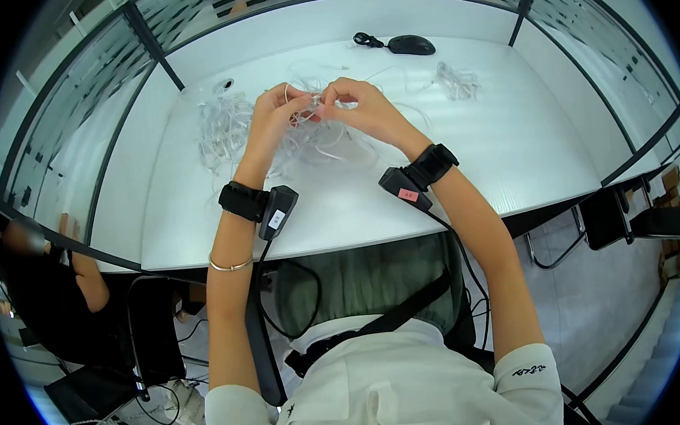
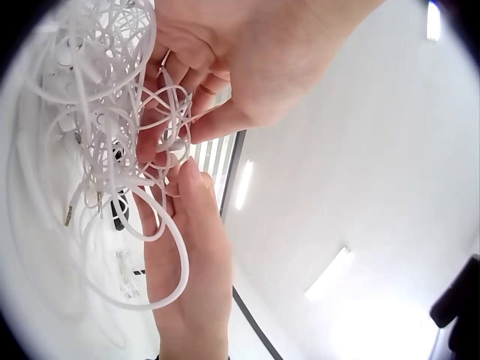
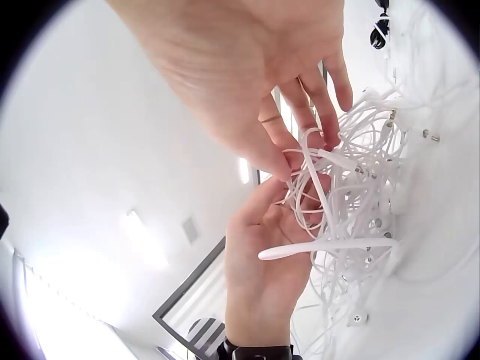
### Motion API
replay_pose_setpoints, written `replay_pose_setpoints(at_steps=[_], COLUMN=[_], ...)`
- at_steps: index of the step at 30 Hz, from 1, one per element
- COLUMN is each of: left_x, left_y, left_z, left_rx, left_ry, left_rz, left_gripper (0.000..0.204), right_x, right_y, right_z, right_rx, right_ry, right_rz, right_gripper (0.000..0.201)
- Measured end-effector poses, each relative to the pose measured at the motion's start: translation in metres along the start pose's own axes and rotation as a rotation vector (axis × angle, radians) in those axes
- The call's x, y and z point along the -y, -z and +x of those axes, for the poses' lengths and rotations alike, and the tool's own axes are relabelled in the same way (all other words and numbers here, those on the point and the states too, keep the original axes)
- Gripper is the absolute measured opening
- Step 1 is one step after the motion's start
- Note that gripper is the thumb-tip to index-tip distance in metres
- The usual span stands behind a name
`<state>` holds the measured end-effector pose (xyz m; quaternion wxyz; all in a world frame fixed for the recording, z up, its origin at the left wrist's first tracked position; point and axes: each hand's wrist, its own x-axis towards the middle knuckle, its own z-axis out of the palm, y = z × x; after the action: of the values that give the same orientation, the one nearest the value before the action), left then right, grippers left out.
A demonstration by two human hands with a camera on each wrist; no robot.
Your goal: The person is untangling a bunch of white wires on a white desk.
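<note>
A tangled heap of white earphone cables [image 1: 224, 130] lies on the white desk, with small metal plugs [image 3: 391, 115] showing among the loops. Over its right part, my left hand [image 1: 278, 113] and right hand [image 1: 366, 111] meet with fingertips close together. My left thumb and fingers pinch strands of white cable [image 2: 174, 120]. From the other side, my right thumb and fingers pinch strands of the same knot [image 3: 300, 176]. A thick loop [image 2: 180, 259] hangs below the fingers in the left wrist view. Some fingertips are hidden behind the strands.
A smaller bundle of white cable [image 1: 457, 82] lies to the right on the desk [image 1: 507, 148]. Farther back is a black mouse [image 1: 411, 45] with its cord coiled. Low partitions [image 1: 328, 22] enclose the desk. Another person [image 1: 57, 300] sits at the left.
</note>
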<state>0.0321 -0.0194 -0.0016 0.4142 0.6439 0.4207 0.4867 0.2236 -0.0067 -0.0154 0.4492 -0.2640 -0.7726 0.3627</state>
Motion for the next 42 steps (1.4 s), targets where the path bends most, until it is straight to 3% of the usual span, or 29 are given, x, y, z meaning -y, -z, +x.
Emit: replay_pose_setpoints(at_steps=[20, 24, 28, 31, 42], left_x=[-0.004, -0.001, -0.003, 0.002, -0.007], left_y=[-0.002, 0.000, -0.001, -0.001, -0.003], left_z=[-0.004, -0.002, -0.003, -0.001, -0.006], left_rx=[0.068, 0.113, 0.111, 0.103, 0.137], left_ry=[-0.129, -0.100, -0.103, -0.108, -0.101], left_rz=[-0.067, -0.085, -0.111, -0.103, -0.067], left_gripper=[0.013, 0.012, 0.012, 0.012, 0.010], right_x=[0.005, 0.000, 0.004, 0.002, -0.005], right_y=[0.002, 0.004, 0.000, 0.002, 0.001], right_z=[-0.006, -0.004, -0.003, -0.002, -0.001], right_rx=[0.022, 0.027, -0.106, -0.172, -0.190], right_ry=[0.089, -0.012, 0.054, -0.001, 0.066], right_rz=[-0.005, -0.054, 0.058, 0.048, -0.212], right_gripper=[0.016, 0.021, 0.023, 0.023, 0.021])
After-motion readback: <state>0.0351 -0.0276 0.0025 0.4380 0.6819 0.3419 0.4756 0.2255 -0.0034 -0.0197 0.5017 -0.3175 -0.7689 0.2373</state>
